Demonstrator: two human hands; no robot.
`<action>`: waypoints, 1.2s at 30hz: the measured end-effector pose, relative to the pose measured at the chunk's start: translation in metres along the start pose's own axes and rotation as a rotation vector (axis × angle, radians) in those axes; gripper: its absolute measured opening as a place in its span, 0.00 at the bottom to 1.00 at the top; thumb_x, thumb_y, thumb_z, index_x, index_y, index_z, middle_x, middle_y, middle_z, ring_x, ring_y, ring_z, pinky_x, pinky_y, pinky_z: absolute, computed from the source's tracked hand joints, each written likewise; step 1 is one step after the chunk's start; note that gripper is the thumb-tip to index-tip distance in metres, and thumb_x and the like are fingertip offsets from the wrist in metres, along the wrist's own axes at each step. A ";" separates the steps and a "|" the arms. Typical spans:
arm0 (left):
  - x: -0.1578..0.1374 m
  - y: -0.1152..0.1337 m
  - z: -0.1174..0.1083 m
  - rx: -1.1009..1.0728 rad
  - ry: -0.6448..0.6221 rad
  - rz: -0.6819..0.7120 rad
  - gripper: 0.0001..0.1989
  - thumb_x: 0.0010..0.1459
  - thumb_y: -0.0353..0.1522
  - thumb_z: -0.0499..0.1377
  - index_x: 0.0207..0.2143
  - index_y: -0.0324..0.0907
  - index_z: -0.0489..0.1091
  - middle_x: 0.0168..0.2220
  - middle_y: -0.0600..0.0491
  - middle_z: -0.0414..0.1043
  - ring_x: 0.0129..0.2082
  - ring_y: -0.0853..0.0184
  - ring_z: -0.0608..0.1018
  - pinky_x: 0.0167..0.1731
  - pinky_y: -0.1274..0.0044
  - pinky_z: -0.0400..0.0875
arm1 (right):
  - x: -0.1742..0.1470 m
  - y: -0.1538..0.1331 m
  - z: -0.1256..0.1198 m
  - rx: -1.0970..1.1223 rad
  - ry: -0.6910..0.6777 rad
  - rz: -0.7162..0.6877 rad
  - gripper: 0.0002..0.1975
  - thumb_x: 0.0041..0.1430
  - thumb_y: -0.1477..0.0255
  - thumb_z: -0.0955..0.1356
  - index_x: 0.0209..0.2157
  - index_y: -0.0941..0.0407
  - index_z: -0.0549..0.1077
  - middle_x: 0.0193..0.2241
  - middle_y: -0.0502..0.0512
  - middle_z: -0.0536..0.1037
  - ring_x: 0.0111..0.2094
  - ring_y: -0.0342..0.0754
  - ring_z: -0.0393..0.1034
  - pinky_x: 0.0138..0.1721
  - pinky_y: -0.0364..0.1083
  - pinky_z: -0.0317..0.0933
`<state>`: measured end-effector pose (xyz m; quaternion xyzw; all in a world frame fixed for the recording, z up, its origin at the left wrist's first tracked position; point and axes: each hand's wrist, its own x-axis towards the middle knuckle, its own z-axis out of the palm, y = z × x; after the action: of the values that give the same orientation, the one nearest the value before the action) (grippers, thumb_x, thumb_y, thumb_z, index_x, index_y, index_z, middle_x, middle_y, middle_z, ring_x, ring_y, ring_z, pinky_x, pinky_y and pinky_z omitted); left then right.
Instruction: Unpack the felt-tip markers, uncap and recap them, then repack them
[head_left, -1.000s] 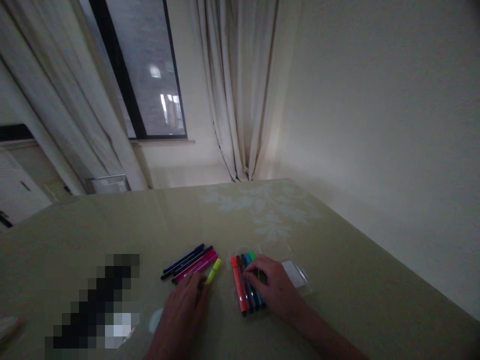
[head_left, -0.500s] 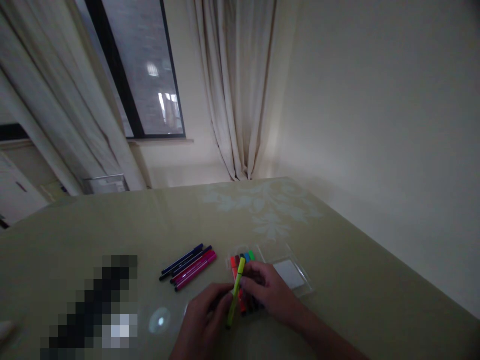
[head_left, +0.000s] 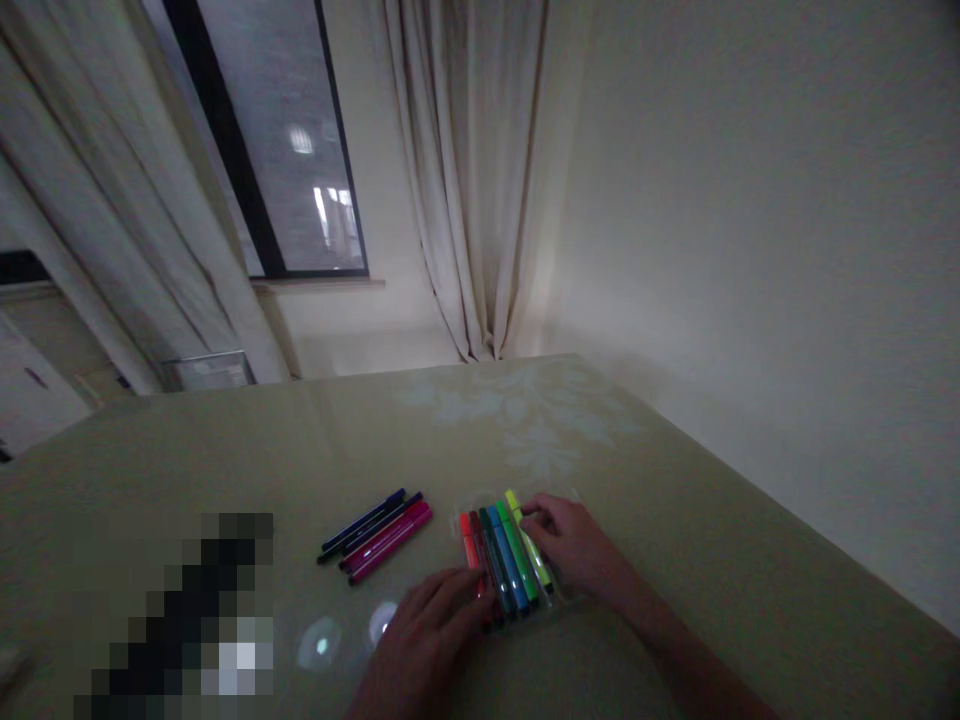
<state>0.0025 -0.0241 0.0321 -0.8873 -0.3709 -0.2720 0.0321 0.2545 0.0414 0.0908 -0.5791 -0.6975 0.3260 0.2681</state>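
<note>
A row of felt-tip markers lies side by side in a clear plastic case: a red marker, a dark red one, a dark green one, a blue marker, a green marker and, at the right end, a yellow marker. My right hand has its thumb and fingers drawn together on the yellow marker's upper part. Fingers extended, my left hand rests at the row's lower left, covering the red marker's lower end.
Left of the case, several loose markers, dark blue and magenta, lie slanted on the table. A blurred-out dark patch covers the table's near left. Curtains, a window and a wall stand behind.
The yellow marker, formerly held up between both hands, now lies at the right end of the row. My right hand has moved right with it; my left hand has come off it.
</note>
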 end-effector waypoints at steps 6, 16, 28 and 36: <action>0.003 0.003 -0.006 0.012 -0.004 0.014 0.19 0.68 0.27 0.55 0.58 0.51 0.71 0.56 0.53 0.79 0.52 0.61 0.81 0.45 0.70 0.82 | -0.006 -0.011 0.007 -0.270 0.018 -0.004 0.09 0.62 0.73 0.68 0.40 0.57 0.80 0.35 0.59 0.83 0.37 0.52 0.77 0.39 0.46 0.62; 0.002 0.004 -0.005 -0.008 -0.067 -0.021 0.25 0.62 0.24 0.59 0.60 0.51 0.69 0.58 0.53 0.77 0.53 0.59 0.81 0.47 0.68 0.82 | -0.001 0.003 0.008 -0.249 0.022 0.048 0.06 0.60 0.76 0.70 0.40 0.56 0.74 0.34 0.54 0.80 0.35 0.49 0.73 0.36 0.45 0.61; -0.003 0.005 -0.001 -0.025 -0.085 -0.070 0.26 0.62 0.26 0.61 0.60 0.54 0.69 0.59 0.53 0.76 0.54 0.57 0.79 0.49 0.66 0.81 | 0.013 0.002 0.024 -0.359 -0.023 -0.323 0.18 0.69 0.78 0.61 0.54 0.56 0.76 0.51 0.61 0.77 0.53 0.53 0.68 0.58 0.50 0.61; 0.002 0.005 -0.016 -0.106 -0.145 -0.108 0.27 0.60 0.24 0.59 0.60 0.54 0.68 0.60 0.52 0.75 0.57 0.57 0.77 0.52 0.66 0.79 | 0.011 0.010 0.022 -0.192 0.012 -0.301 0.17 0.69 0.75 0.60 0.52 0.56 0.76 0.50 0.62 0.77 0.53 0.53 0.69 0.59 0.51 0.61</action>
<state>-0.0004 -0.0300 0.0474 -0.8839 -0.4045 -0.2278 -0.0565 0.2420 0.0497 0.0690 -0.4931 -0.8026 0.2105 0.2616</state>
